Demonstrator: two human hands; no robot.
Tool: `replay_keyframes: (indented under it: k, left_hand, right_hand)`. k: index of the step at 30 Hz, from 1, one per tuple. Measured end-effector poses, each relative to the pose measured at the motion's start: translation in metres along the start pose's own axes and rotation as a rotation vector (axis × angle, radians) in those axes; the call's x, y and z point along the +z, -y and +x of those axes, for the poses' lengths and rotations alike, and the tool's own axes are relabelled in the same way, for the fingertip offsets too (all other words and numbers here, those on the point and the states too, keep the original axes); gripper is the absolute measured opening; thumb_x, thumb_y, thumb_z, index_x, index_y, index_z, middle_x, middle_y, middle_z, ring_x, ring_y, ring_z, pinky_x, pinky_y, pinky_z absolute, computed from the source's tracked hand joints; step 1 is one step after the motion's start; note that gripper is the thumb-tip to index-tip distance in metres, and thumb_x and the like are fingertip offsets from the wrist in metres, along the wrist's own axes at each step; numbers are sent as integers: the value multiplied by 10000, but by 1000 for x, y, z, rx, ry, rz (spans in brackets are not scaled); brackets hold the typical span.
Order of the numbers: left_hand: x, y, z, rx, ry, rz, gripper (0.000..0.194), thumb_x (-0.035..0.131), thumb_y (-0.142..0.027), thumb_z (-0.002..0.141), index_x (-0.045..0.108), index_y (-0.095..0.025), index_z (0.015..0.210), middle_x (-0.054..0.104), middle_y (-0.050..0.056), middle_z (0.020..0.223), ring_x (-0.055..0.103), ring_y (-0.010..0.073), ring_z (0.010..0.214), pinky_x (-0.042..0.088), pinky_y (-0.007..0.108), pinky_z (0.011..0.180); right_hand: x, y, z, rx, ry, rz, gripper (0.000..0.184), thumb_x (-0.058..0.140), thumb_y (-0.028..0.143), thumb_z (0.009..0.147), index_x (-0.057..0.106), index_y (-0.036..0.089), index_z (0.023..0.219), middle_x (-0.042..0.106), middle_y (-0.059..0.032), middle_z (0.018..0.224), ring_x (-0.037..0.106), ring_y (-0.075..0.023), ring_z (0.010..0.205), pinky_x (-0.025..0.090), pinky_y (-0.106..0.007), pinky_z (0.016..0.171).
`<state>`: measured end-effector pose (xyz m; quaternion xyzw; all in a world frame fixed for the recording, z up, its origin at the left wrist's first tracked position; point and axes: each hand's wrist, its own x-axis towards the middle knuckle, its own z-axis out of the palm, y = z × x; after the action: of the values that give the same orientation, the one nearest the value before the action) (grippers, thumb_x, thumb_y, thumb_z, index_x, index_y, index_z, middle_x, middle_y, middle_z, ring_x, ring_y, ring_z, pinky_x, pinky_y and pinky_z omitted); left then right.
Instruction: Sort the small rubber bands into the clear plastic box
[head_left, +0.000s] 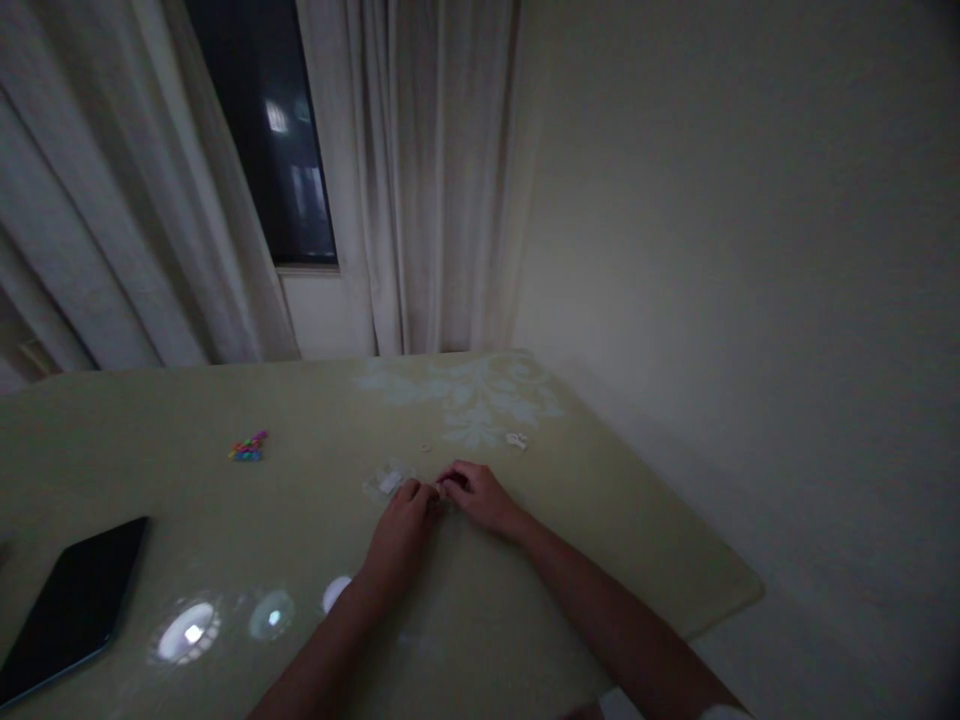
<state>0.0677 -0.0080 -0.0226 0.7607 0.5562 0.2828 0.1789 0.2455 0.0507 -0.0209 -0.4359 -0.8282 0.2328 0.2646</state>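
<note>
Close together over the middle of the table [300,540], my left hand [409,515] and my right hand [480,495] meet at the fingertips. Both are closed, with fingers pinched around something small that they mostly hide; its kind cannot be made out. Just left of my left hand lies a clear plastic bag [389,478] with something whitish in it. A small cluster of white pieces [517,440] sits beyond my right hand. One tiny pale piece [426,448] rests on the table beyond my fingers.
Small multicoloured pieces [248,447] lie in a pile farther left. A black tablet-like device [79,600] is at the left front. Lamp light reflects off the glossy tabletop. Behind the table hang curtains [420,180]; a wall [712,250] runs along the right.
</note>
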Motion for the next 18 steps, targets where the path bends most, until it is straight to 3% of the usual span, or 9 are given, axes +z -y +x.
replay_keyframes:
  k: [4,6,8,12,18]
  left_hand:
    - [-14,3,2,19,45,-6,238,543,-238,976,756,-159,1048,688,151,1069,656,310,1050,504,431,959]
    - [-24,8,4,45,103,-27,265,641,-198,888,766,-173,1121,717,137,1110,674,299,1071,516,401,965]
    - [-34,15,5,66,162,-43,417,717,-141,779,759,-193,1191,741,114,1150,699,275,1049,537,355,940]
    - [-45,29,6,73,216,-32,499,729,-110,725,750,-193,1216,756,107,1183,721,254,1014,553,321,910]
    - [-34,31,14,55,214,33,359,678,-119,774,765,-159,1120,748,132,1091,711,270,970,527,344,877]
  right_hand:
    - [4,-5,24,41,-99,-89,315,497,122,1015,661,116,1284,686,-161,1266,611,-228,1153,469,-372,1027]
    - [9,-5,36,8,-86,-127,344,560,190,1015,658,162,1343,653,-154,1377,553,-250,1266,396,-420,1124]
    - [14,-4,47,-26,-55,-154,332,578,233,1021,688,217,1334,652,-120,1426,544,-256,1287,364,-445,1146]
    - [17,-4,55,-62,-29,-161,321,522,184,1028,744,201,1259,710,-112,1377,596,-246,1236,369,-441,1125]
    - [9,-5,38,-91,-34,-75,336,470,108,996,797,163,1054,799,-105,1139,677,-203,1090,424,-368,1071]
